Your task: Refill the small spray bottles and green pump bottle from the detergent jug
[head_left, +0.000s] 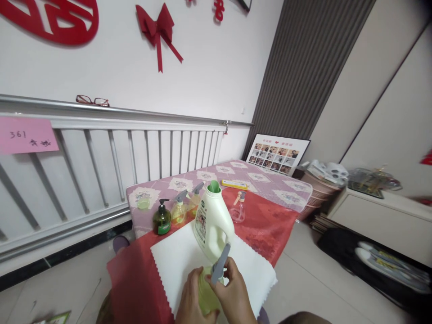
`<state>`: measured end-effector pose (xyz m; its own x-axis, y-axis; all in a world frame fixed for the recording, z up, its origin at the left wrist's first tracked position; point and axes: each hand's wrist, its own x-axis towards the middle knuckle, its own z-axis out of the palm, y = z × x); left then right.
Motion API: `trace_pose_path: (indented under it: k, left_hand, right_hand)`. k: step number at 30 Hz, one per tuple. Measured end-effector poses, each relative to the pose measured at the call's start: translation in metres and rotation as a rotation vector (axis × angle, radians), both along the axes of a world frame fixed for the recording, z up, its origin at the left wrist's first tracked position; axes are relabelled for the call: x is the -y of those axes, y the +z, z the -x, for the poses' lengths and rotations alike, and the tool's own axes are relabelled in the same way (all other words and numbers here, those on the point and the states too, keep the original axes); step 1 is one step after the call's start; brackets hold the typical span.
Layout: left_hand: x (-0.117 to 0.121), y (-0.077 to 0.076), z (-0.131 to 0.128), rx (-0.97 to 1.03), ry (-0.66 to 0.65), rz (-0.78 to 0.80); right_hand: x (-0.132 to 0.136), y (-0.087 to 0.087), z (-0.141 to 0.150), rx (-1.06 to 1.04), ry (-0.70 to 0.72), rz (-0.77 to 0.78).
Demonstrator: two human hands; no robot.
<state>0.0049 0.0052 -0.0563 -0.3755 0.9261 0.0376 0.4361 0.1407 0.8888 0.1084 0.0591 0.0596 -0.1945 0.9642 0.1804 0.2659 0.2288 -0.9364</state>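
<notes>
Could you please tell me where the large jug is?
In the head view, the large jug stands centrally on the white cloth, beyond the held spray bottle.

near bottle: yellow-green, grey top | jug: pale green | near cloth: red | far cloth: pinky purple, white flowery patches

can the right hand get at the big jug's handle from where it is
Probably, once free: the right hand grips the grey spray head, but the handle of the jug stands just beyond, with only that spray head and bottle seen before it.
</notes>
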Motion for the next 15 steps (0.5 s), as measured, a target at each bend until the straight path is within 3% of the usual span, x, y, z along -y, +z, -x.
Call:
trace_pose_path:
  k: [6, 11, 15]
  left_hand:
    - [0.003, 0.017, -0.005, -0.031, 0.057, -0.016]
    - [0.003, 0.012, -0.006, -0.032, 0.063, -0.081]
    - [0.003, 0.01, -0.005, -0.024, 0.059, -0.078]
  right_hand:
    - [0.009, -0.031, -0.002, -0.197, 0.034, 0.018]
    - [0.005, -0.054, -0.015, -0.191, 0.116, 0.043]
    - [0.002, -0.056, -0.014, -0.219, 0.095, 0.071]
